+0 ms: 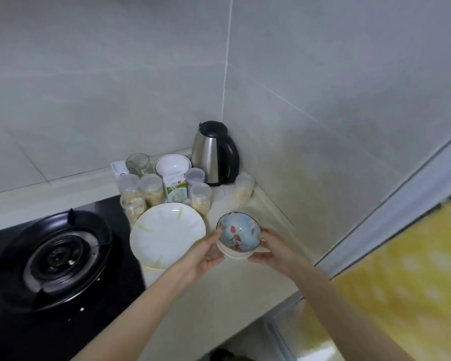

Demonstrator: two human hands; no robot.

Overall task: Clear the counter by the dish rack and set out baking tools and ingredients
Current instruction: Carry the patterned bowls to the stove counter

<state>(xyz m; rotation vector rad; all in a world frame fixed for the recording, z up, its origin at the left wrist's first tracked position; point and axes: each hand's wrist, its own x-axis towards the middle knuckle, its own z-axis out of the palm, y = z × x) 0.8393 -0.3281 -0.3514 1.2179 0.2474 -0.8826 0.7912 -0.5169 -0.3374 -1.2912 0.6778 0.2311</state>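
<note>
A light blue bowl (238,231) with red and white fish marks sits nested in a cream bowl (235,252) low over the counter (219,287). My left hand (206,254) holds the stack from the left, thumb at the blue rim. My right hand (274,250) grips it from the right. Whether the stack touches the counter I cannot tell. Just left of it lies a white plate (167,234) with green streaks, stacked on another dish.
Several clear lidded jars (153,190) of pale food, a small carton (176,190), a white bowl (172,165) and a steel kettle (214,155) crowd the corner. A black gas stove (55,256) lies to the left. Tiled walls close the back and right.
</note>
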